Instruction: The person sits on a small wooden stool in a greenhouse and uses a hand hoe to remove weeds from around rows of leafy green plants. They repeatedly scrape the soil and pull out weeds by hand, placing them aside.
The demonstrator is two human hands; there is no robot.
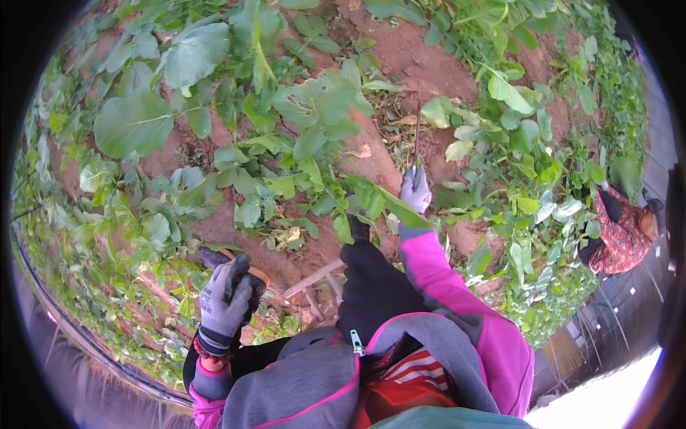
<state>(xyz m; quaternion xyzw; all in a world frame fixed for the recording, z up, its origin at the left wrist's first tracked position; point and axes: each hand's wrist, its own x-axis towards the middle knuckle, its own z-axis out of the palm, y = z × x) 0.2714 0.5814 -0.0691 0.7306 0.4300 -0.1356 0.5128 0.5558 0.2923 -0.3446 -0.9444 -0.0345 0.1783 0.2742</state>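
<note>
My right hand (416, 190), in a light grey glove, grips a long thin dark hand tool (417, 126), seen nearly edge-on and pointing away from me over the soil. A long green leaf (394, 204) crosses in front of my right wrist. My left hand (224, 297) wears a grey glove with dark coated fingers. It is held up over my shoe (261, 276), with its fingers curled. Whether anything lies inside them is hidden. Broad-leaved green plants (316, 104) grow before me, some leaves with holes.
A wooden frame (316, 287) stands low between my legs. Reddish bare soil (429, 59) runs between the plant rows. At the right, another person (624, 233) in a red patterned top bends among the leaves. Dark sheeting (632, 300) borders the bed there.
</note>
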